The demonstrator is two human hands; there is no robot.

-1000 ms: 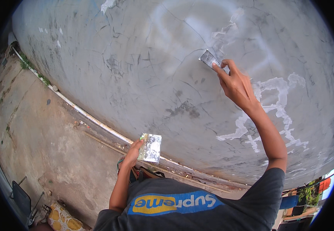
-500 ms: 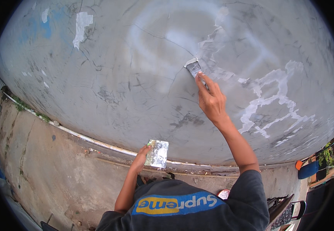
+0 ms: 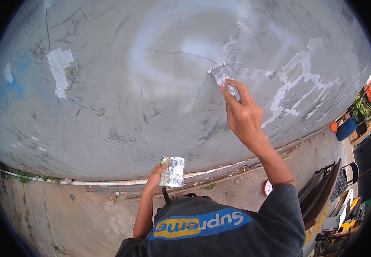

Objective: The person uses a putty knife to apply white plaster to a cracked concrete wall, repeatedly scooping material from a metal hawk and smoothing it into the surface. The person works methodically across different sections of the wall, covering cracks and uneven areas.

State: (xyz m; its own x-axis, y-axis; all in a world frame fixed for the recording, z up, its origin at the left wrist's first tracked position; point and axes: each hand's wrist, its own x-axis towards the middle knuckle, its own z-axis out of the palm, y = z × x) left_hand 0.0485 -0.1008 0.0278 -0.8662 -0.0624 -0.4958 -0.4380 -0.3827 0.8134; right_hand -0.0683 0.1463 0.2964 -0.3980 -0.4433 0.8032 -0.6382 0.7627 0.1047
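Note:
My right hand pinches a putty knife, its fingers pressed on the smeared grey blade. The blade's edge lies against the grey wall, at the end of a thin dark crack, with small bits of white filler at its corners. Lower down and to the left, my left hand grips a flat rectangular metal plate by its left side. Whitish smears cover part of the plate, which is held apart from the putty knife. A jagged line of white filler runs over the wall to the right.
Another white patch is on the wall at left. A white pipe runs along the wall's foot above a concrete floor. A round red-rimmed container, a chair and a blue barrel stand at right.
The view has turned, showing more of the right side. The putty knife has tilted, and the white filler strip along its edge has shrunk to bits at the corners. Both hands keep their holds.

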